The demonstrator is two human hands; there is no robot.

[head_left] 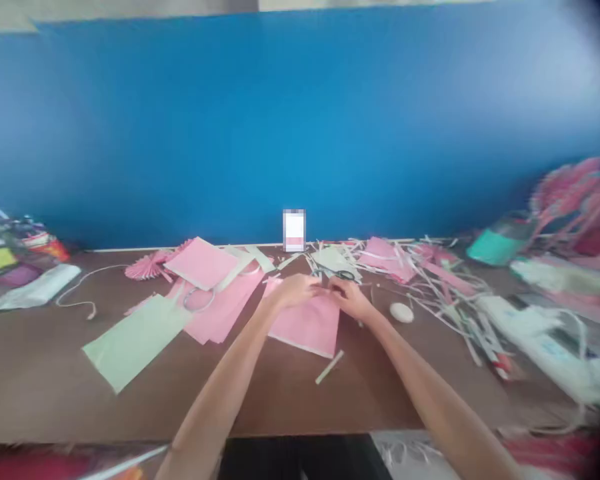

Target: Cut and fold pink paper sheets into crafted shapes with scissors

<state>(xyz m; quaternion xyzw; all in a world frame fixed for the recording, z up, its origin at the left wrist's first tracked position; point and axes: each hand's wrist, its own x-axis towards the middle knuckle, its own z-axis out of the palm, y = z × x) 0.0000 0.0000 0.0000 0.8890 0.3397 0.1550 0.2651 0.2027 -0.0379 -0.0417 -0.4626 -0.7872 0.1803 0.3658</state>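
Note:
A pink sheet of paper [307, 323] lies on the brown table in front of me. At its far left edge is my left hand [297, 290], fingers bent and closed on the paper. My right hand [347, 293] has its fingers curled and pinched at the far right corner of the same sheet. Blur softens the fingertips of both hands. Just beyond the hands lie dark-handled scissors [344, 274], partly hidden by the right hand. A narrow pale paper strip [329, 367] rests below the sheet's near right corner.
Left are a pale green sheet [135, 343], stacked pink sheets [225, 313] and a pleated pink paper fan [147, 265]. Many paper offcuts [445, 300] and a white oval object [401, 313] lie right. A white power strip [540, 340] is farther right. A blue wall [300, 120] stands behind.

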